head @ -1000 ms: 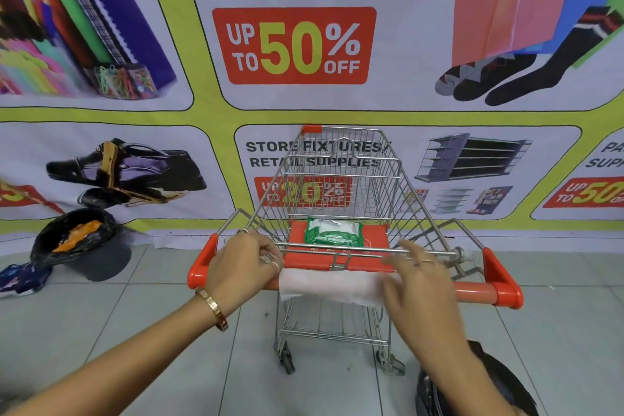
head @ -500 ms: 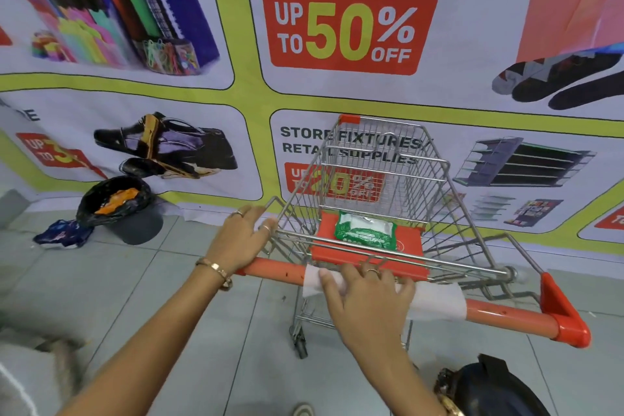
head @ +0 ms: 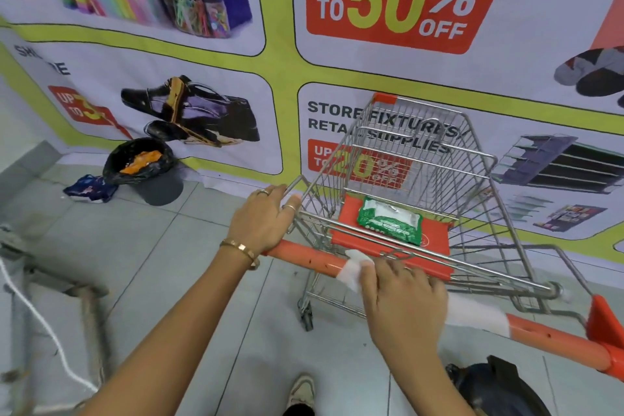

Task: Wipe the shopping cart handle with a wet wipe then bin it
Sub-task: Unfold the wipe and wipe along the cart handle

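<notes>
Floor (head: pixel 216 246) lying open and tiled to the left of the cart (head: pixel 415 186), with a black-lined bin (head: pixel 148 172) standing against the printed wall banner (head: pixel 280 61) well apart from the handle. Orange handle (head: pixel 310 257) running from lower right up toward the left hand (head: pixel 261 223), its right end cap reaching the frame edge. White wipe (head: pixel 354 268) lying draped over the handle's middle, showing on both sides of the right hand (head: pixel 405 300), which is covering its central part. Right hand pressing flat on the wipe, fingers spread and pointing left along the bar, not curled round it. Left hand gripping the handle's left end, fingers closing over the cart's wire frame; the end cap beneath is hidden. Green wipes packet (head: pixel 390 221) resting on the orange seat flap inside the cart. Dark bag (head: pixel 489 388) lying cut off at the bottom edge, beside a shoe tip (head: pixel 302 388).
</notes>
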A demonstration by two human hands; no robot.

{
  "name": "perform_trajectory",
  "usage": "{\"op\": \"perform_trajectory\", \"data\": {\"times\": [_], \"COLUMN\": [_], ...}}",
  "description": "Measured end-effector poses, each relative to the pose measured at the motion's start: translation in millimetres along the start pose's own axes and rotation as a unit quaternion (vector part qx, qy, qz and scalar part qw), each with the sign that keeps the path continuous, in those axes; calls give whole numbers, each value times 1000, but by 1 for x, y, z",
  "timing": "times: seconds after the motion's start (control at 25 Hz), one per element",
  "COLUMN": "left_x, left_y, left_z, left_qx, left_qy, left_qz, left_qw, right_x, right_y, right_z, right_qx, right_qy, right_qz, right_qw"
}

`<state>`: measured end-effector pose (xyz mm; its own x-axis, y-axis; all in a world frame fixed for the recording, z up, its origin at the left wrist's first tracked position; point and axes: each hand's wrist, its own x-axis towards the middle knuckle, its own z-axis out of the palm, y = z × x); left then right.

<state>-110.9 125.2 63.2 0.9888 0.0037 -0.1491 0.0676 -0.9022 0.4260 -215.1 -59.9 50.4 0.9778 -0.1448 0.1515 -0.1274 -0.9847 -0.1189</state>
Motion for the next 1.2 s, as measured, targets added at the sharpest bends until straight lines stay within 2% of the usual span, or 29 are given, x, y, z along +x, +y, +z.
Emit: {"op": "perform_trajectory", "data": {"times": [0.12, 0.24, 0.36, 0.52, 0.64, 0.8, 0.96, 1.04, 1.2], "left_x": [-3, -4, -3, -6, -6, -2, -1, -4, -9], "left_y": [5, 2, -1, 4, 5, 0, -1, 1, 7], "left_z": [2, 2, 0, 1, 0, 0, 0, 1, 3], "left_qx": [25, 33, 25, 24, 8, 27, 38, 39, 39], "left_qy": [11, 26, 18, 7, -1, 0, 2, -3, -3], "left_qz": [-2, 12, 19, 13, 7, 7, 4, 3, 0], "left_qw": [1000, 999, 999, 1000, 1000, 1000, 999, 999, 999], "right_x": [6, 8, 5, -8, -1, 6, -5, -11, 0], "right_y": [-29, -65, -47, -9, -30, -71, -36, -19, -38], "right_z": [0, 5, 11, 7, 7, 7, 5, 3, -1], "right_qx": [10, -3, 4, 27, 37, 19, 19, 22, 39], "right_qy": [-11, -5, -14, 4, -7, -57, -89, -65, -58], "right_qz": [31, -47, -72, -34, -7, -51, -62, -42, -16], "right_qw": [999, 999, 997, 999, 999, 997, 994, 997, 997]}}
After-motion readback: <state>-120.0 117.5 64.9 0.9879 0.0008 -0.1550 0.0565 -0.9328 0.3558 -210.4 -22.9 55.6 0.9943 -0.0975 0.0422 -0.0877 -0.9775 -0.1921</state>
